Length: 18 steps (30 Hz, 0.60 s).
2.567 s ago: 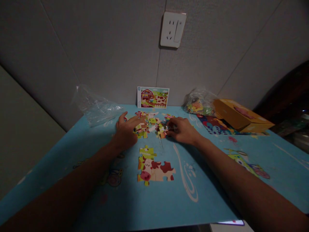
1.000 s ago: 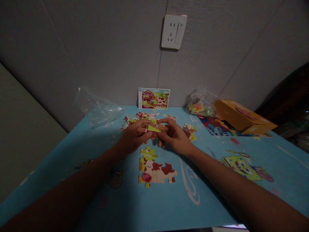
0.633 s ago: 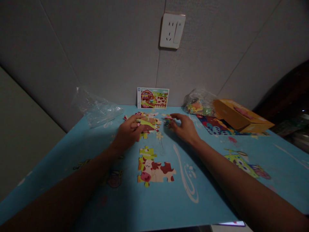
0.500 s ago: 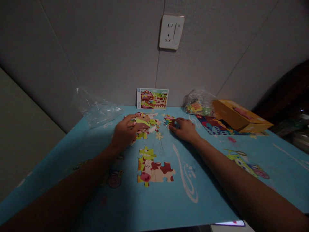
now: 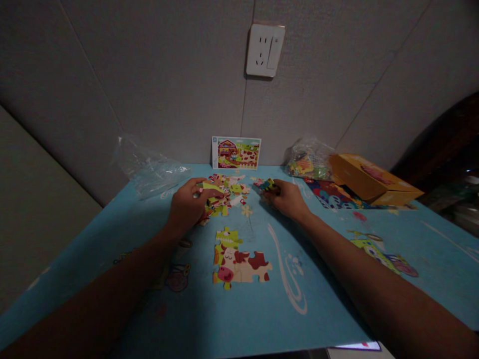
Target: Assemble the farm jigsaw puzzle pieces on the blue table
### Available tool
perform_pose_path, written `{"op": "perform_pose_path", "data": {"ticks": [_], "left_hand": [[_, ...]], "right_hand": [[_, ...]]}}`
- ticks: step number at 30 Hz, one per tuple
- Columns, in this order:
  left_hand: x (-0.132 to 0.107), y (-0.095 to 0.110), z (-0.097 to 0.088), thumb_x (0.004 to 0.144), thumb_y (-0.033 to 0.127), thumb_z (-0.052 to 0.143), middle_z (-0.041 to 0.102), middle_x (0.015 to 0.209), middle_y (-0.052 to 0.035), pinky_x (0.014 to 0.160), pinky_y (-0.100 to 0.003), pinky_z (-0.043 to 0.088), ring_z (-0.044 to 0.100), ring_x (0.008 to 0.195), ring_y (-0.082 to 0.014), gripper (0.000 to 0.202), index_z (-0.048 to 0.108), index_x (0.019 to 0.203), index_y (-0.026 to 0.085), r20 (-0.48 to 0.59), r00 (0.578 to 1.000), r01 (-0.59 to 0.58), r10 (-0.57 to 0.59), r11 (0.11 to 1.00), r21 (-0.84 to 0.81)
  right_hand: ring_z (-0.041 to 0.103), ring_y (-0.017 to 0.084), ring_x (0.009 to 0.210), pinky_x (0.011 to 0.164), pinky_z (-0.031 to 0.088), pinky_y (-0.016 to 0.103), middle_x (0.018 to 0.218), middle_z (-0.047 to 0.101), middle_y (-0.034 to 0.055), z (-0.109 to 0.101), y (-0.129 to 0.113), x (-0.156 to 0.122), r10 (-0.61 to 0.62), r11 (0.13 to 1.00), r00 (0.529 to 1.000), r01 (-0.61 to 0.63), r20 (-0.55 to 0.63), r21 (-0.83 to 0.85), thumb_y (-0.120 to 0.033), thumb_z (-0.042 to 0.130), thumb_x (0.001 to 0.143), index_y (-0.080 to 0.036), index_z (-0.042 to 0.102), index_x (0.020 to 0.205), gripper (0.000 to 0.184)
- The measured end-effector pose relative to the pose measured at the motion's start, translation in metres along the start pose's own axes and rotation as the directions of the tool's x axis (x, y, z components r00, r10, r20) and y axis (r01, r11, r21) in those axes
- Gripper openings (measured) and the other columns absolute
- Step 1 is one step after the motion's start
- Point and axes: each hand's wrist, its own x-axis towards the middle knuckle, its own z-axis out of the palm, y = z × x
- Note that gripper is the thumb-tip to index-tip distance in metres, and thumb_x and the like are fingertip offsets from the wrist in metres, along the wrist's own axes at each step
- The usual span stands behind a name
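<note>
I count one puzzle section [image 5: 239, 265], one card [image 5: 236, 153], two bags [image 5: 157, 174] [image 5: 310, 162], one box [image 5: 374, 179], one socket [image 5: 265, 51]; loose pieces [image 5: 236, 189] too jumbled to count.

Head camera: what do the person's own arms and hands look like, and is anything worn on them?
The left forearm and right forearm are bare as far as they show, with no sleeve in view. The left hand and right hand are ungloved. No watch, bracelet or cable shows at either wrist. In this dim light, small markings or a thin ring can't be ruled out.
</note>
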Motion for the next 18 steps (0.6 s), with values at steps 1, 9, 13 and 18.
{"op": "perform_pose_path", "data": {"ticks": [1, 9, 13, 18], "left_hand": [[0.0, 0.0, 0.0, 0.077, 0.034, 0.056, 0.073, 0.089, -0.0056, 0.064, -0.026, 0.053, 0.069, 0.078, -0.0211, 0.041, 0.066, 0.114, 0.017, -0.008, 1.0, -0.001, 0.001, 1.0, 0.013], [-0.001, 0.002, 0.001, 0.081, 0.031, 0.06, 0.063, 0.124, -0.0126, 0.069, -0.027, 0.054, 0.065, 0.078, -0.0163, 0.053, 0.057, 0.132, 0.016, -0.117, 0.979, -0.168, 0.169, 0.986, 0.022], [-0.013, 0.01, 0.005, 0.085, 0.034, 0.059, 0.072, 0.087, -0.0023, 0.045, -0.018, 0.045, 0.051, 0.044, -0.0065, 0.057, 0.047, 0.139, 0.02, 0.25, 0.938, -0.176, 0.24, 0.951, -0.254], [-0.022, 0.015, 0.007, 0.085, 0.03, 0.058, 0.059, 0.061, 0.0052, 0.036, -0.018, 0.034, 0.048, 0.036, -0.0064, 0.043, 0.055, 0.127, 0.017, 0.403, 0.878, -0.106, 0.26, 0.925, -0.364]], "right_hand": [[0.057, 0.016, 0.066, 0.061, 0.04, 0.026, 0.074, 0.067, 0.0048, 0.0, -0.001, 0.0, 0.017, 0.998, 1.0, -0.017, -0.001, 0.068, -0.026, 0.064, 0.077, -0.014, 0.067, 0.084, 0.015], [0.057, 0.014, 0.054, 0.051, 0.046, 0.026, 0.067, 0.065, 0.0014, 0.002, -0.026, -0.012, -0.049, 0.591, 0.989, -0.082, 0.137, 0.802, -0.048, 0.07, 0.073, -0.019, 0.059, 0.086, 0.034], [0.054, 0.011, 0.055, 0.053, 0.047, 0.026, 0.065, 0.061, 0.002, 0.012, -0.047, -0.028, -0.163, 0.525, 0.967, -0.084, 0.197, 0.847, -0.053, 0.069, 0.077, -0.017, 0.061, 0.067, 0.039], [0.063, 0.014, 0.061, 0.062, 0.056, 0.03, 0.067, 0.062, -0.0026, 0.016, -0.059, -0.039, -0.221, 0.386, 0.928, -0.2, 0.301, 0.9, -0.042, 0.077, 0.071, -0.02, 0.064, 0.096, 0.036]]}}
